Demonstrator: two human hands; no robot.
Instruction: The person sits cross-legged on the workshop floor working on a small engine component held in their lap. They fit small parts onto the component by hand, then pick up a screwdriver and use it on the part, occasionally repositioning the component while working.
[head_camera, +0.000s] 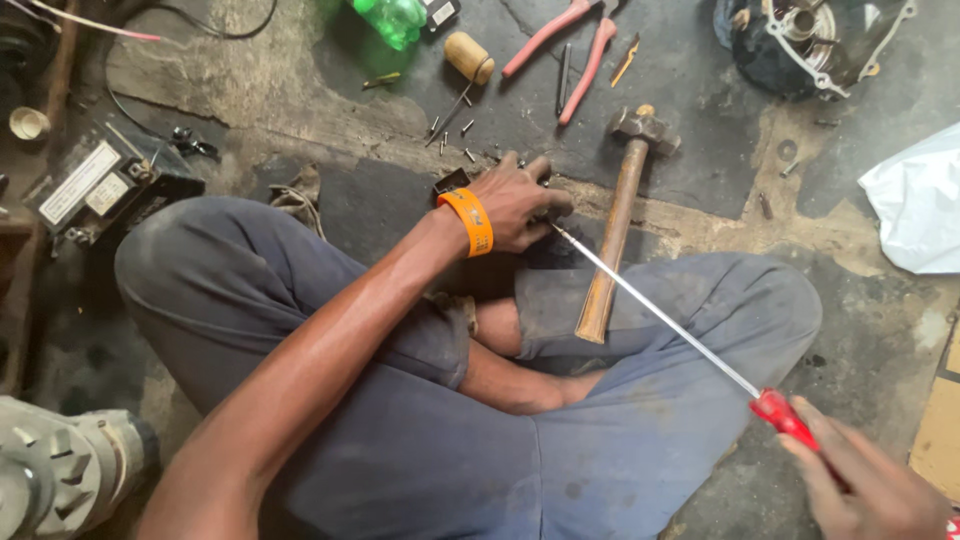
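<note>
We judge step: prying or turning at small dark part (452, 183) with long screwdriver (660, 312), tip just beside hammer (622, 215) handle. Our left hand (515, 203) curled down on part; our right hand (868, 484) wrapped round red handle. Next calls for steady tip seating. Counted: one screwdriver, one hammer, one pink pliers (570, 45) beyond hammer head

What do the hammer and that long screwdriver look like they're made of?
Hammer: handle looks like bare wood, tan and worn; head seems dark, dull metal. Screwdriver, held by the right hand: thin shaft looks like bright polished steel; red glossy handle is probably plastic.
</note>
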